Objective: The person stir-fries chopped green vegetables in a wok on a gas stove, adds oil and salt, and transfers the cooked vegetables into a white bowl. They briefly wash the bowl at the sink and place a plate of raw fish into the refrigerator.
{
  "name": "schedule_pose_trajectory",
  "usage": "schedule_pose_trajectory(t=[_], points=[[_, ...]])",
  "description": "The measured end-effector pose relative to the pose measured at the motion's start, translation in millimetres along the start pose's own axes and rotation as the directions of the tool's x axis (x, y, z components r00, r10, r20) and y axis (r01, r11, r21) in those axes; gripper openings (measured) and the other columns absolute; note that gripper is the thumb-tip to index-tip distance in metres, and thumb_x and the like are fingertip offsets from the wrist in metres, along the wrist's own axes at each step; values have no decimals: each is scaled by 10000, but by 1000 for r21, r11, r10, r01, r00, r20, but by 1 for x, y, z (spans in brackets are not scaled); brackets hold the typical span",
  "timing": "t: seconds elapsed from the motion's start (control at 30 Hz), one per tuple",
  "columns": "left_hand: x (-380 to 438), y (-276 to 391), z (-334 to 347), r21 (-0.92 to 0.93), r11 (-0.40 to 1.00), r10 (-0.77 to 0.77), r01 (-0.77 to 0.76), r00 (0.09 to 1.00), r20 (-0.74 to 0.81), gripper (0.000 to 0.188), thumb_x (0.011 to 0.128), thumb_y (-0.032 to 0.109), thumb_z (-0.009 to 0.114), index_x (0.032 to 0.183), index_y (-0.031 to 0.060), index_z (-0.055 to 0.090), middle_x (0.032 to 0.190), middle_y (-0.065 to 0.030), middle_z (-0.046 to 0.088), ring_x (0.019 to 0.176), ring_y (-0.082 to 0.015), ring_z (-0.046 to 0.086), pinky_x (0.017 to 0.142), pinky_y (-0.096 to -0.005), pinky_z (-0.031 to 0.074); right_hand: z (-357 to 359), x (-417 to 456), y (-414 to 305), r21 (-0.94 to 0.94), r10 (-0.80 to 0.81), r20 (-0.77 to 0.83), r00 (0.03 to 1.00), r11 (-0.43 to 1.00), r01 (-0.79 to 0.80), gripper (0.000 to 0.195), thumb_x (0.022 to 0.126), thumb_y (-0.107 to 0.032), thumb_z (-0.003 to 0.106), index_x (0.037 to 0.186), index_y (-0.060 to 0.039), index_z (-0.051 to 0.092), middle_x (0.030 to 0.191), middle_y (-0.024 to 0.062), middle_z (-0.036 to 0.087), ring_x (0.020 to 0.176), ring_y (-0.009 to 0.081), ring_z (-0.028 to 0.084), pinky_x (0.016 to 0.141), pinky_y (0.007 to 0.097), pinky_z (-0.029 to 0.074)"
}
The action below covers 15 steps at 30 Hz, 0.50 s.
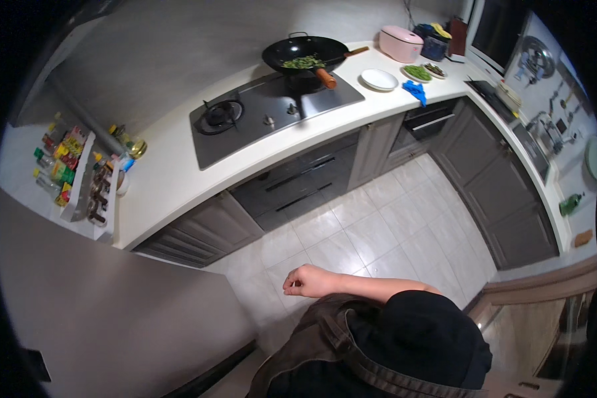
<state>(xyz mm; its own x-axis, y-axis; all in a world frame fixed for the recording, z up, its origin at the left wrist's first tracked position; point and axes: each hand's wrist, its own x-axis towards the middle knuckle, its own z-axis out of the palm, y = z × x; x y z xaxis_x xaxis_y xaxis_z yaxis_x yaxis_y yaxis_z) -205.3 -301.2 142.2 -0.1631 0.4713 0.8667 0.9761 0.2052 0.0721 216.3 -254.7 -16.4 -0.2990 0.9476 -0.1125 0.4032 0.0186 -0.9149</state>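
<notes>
My right hand is loosely curled above the floor, in front of my apron, with a small gap between thumb and fingers and nothing seen in it. My left hand is out of view. On the far burner of the gas hob stands a black wok with chopped green food in it; a wooden-handled utensil rests in the wok. A white plate lies right of the hob, beside a blue cloth. Farther right are a plate of green vegetables and a smaller dish of food.
A pink rice cooker stands by the wall. Bottles and seasonings fill a white rack at the left end of the counter. A large grey panel is near on my left. At right are the sink and a green bottle.
</notes>
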Motion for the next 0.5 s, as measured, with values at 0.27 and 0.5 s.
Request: schedule_pose_trajectory(t=[0.27, 0.5], points=[[4, -26, 41, 243, 966, -63, 88, 992, -110, 757, 765, 566, 431, 1226, -21, 305, 1159, -314, 285, 1043, -452, 327, 867, -544, 275, -31, -38, 21, -39, 105, -131, 986, 993, -111, 235, 781, -212, 585, 891, -8, 622, 873, 125, 614, 712, 219, 595, 648, 297, 475], [11, 37, 57, 297, 952, -11, 75, 978, -209, 747, 732, 514, 507, 1213, -17, 298, 1137, -309, 289, 994, -441, 344, 823, -568, 279, -116, -68, 52, -47, 61, -291, 955, 996, -78, 232, 781, -204, 573, 892, -5, 618, 873, 130, 611, 742, 243, 591, 669, 320, 472]])
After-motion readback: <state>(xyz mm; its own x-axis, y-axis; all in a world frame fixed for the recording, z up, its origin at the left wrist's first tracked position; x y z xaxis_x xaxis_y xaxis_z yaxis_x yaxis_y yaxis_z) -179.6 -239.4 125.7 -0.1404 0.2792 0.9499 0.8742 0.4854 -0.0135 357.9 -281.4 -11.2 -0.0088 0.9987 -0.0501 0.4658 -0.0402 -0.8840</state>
